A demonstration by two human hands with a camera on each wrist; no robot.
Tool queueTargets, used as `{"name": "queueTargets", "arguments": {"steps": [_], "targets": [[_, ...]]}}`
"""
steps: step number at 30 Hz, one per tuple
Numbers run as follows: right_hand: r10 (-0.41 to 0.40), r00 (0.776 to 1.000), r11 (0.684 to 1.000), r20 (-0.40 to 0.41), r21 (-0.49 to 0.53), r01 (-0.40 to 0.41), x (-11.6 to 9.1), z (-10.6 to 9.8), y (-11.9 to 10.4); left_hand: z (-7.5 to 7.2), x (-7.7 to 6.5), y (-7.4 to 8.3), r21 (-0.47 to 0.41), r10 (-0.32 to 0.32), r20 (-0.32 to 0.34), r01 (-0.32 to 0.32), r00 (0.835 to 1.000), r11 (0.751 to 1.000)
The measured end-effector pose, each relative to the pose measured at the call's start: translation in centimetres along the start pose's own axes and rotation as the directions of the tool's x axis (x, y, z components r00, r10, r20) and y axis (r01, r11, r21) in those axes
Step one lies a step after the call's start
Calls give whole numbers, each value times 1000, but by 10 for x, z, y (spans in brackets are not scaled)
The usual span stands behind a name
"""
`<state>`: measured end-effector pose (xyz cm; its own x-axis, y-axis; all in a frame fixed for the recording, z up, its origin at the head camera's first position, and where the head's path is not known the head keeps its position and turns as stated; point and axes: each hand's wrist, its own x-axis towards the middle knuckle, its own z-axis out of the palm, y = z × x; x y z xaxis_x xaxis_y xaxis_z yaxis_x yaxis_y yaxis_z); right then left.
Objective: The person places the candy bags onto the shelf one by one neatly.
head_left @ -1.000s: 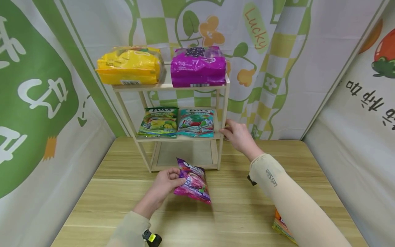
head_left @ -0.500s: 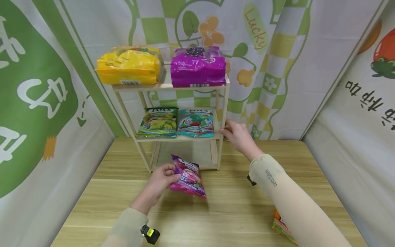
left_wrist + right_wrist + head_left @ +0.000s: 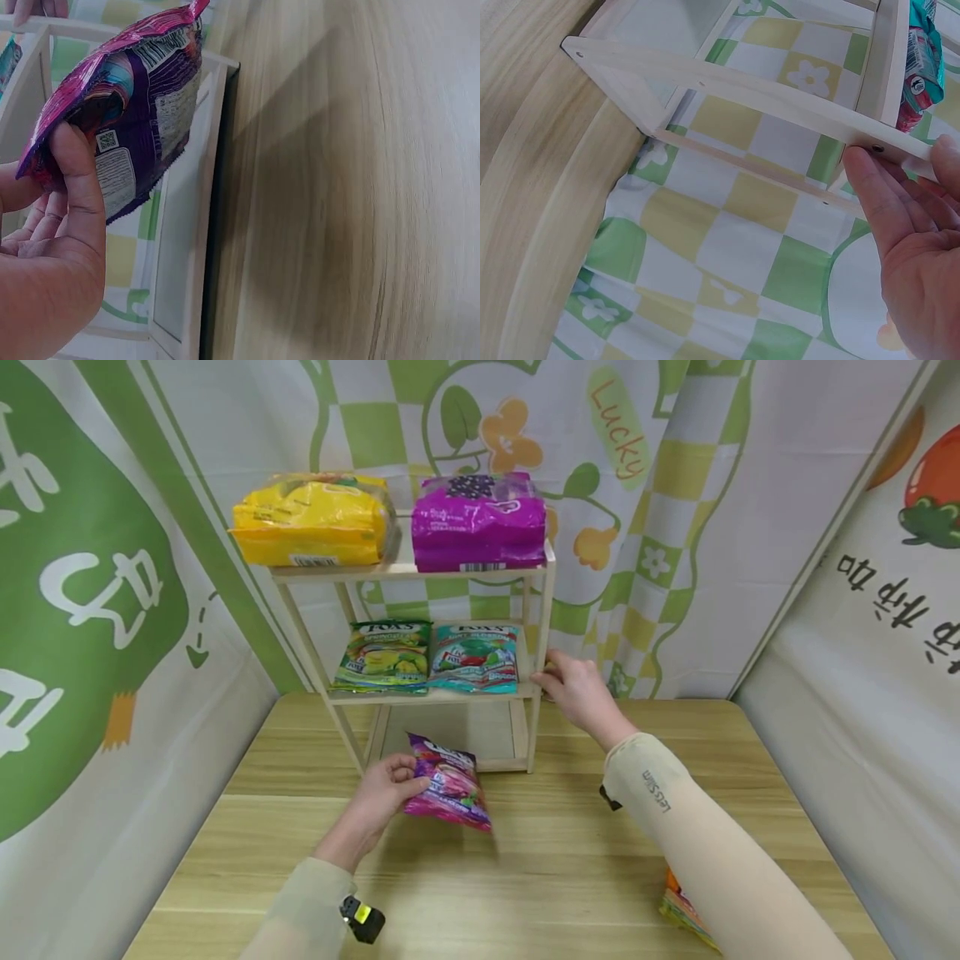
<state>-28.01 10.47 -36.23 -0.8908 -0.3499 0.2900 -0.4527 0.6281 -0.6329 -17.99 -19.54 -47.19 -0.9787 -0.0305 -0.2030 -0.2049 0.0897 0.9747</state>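
Note:
My left hand (image 3: 384,797) pinches the left edge of a purple and pink candy bag (image 3: 448,783), thumb in front. The bag hangs tilted above the table, before the bottom tier of the wooden shelf (image 3: 534,727). Its printed back (image 3: 142,124) shows in the left wrist view. My right hand (image 3: 579,693) grips the shelf's right front post at middle-tier height, and in the right wrist view the thumb and fingers (image 3: 877,195) lie on either side of that post. A green candy bag (image 3: 386,658) and a teal candy bag (image 3: 476,660) lean on the middle tier.
On the top tier sit a yellow bag (image 3: 311,522) and a purple bag (image 3: 480,527). An orange and green packet (image 3: 682,910) lies on the wooden table (image 3: 570,877), partly behind my right forearm. Printed curtains (image 3: 675,568) stand behind and at both sides.
My left hand has carried the purple and pink candy bag a little to the left and closer to the shelf's bottom tier. The right hand keeps its place on the post.

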Motion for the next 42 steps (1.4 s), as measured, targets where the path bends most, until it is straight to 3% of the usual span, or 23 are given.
{"name": "queueTargets", "arguments": {"steps": [22,33,42], "targets": [[-15,1000,999,-10,-36,15,1,1,2,-19,9,-18,95,-31,-95,40,995,995],[-5,1000,1000,-10,-31,5,1,1,1,-25,9,-26,-10,-63,-135,62,989,998],[2,1000,1000,-6,-29,-2,1,1,0,-25,11,-30,-18,-64,-203,62,977,998]]}}
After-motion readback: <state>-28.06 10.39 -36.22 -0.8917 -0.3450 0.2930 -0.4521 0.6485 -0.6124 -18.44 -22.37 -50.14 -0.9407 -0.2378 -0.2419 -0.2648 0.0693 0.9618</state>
